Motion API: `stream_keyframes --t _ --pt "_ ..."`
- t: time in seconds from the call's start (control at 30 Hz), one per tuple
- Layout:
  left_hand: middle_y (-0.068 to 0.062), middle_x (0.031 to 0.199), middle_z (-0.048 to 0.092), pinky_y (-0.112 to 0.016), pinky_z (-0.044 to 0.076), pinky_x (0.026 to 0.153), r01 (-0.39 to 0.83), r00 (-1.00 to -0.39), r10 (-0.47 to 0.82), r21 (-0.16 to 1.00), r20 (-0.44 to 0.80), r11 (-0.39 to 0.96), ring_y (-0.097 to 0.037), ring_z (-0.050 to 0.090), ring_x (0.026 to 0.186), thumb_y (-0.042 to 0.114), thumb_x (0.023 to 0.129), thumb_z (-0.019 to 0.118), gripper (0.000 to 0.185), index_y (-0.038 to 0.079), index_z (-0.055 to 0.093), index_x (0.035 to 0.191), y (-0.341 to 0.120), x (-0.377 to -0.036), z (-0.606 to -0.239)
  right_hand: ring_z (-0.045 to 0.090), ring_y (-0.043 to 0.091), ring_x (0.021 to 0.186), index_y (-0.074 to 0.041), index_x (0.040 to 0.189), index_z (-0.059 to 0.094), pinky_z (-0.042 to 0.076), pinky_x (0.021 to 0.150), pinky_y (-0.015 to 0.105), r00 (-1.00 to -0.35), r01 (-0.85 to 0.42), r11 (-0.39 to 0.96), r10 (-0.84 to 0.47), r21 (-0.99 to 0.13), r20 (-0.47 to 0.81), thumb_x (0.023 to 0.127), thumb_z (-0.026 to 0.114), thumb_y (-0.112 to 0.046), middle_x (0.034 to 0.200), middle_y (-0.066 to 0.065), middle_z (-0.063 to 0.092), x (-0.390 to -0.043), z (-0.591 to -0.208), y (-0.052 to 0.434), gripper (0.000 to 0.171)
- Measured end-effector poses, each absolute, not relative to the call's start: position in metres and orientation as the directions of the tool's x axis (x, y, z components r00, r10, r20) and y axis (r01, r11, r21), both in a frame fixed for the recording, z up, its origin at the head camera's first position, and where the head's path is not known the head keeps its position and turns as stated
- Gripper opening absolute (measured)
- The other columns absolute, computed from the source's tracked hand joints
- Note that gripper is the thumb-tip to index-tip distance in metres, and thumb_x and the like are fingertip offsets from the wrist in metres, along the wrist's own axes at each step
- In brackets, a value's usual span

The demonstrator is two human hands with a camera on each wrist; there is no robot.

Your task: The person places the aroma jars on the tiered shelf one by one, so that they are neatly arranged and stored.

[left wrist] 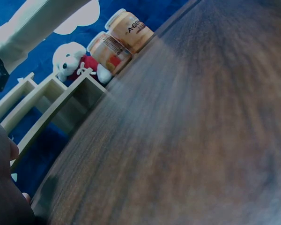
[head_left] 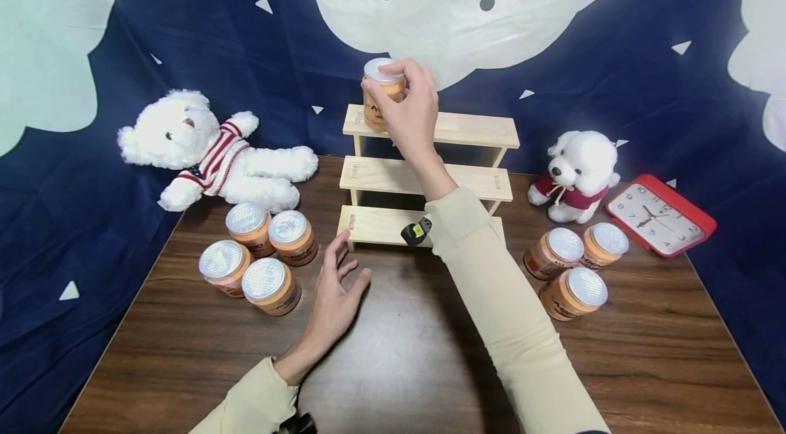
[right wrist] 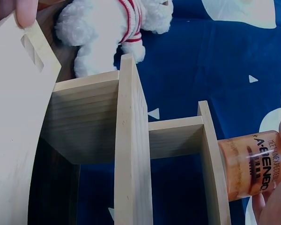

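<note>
My right hand (head_left: 414, 110) grips an orange jar with a silvery lid (head_left: 381, 89) at the left end of the top step of a wooden three-step shelf (head_left: 424, 178). In the right wrist view the jar (right wrist: 253, 164) has its base against the top board, fingers and thumb around its side. My left hand (head_left: 334, 297) is by the shelf's front left corner, fingers loosely bent and holding nothing. One of its fingertips (right wrist: 26, 11) touches the bottom board's end in the right wrist view.
Several similar jars (head_left: 264, 280) are grouped left of the shelf. Three more jars (head_left: 574, 294) stand at the right, before a white plush dog (head_left: 580, 168) and a red-framed clock (head_left: 663, 215). A white teddy bear (head_left: 215, 154) lies back left. Behind hangs a blue cloth (head_left: 215, 31).
</note>
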State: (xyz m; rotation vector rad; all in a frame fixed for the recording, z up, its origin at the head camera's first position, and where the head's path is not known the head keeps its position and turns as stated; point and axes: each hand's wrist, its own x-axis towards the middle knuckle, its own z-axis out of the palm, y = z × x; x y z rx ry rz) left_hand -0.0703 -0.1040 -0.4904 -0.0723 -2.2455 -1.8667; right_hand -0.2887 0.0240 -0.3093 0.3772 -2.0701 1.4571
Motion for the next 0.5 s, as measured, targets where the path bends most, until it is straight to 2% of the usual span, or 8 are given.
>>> stream_keyframes --t 0.23,0.5 --pt "-0.012 0.175 0.039 -0.047 0.053 0.122 0.179 -0.974 -0.1 0.965 0.201 0.192 -0.036 0.044 0.157 -0.009 0.099 0.072 0.078 0.007 0.039 0.167 -0.1044 -0.0709 -0.491 0.057 0.016 0.103 -0.008 0.119 0.077 0.052 0.084 0.023 -0.801 -0.505 0.401 0.113 -0.765 0.588 0.096 0.09 -0.028 0.124 0.011 0.065 -0.2881 -0.3092 0.0206 0.033" --pt "-0.013 0.175 0.039 -0.046 0.054 0.122 0.182 -0.974 -0.1 0.963 0.205 0.196 -0.037 0.045 0.157 -0.009 0.099 0.073 0.078 0.007 0.039 0.167 -0.1057 -0.0702 -0.4924 0.055 0.016 0.099 -0.01 0.127 0.074 0.051 0.082 0.025 -0.831 -0.485 0.413 0.057 -0.771 0.554 0.1 0.085 -0.027 0.133 0.012 0.061 -0.2831 -0.3067 0.0227 0.034"
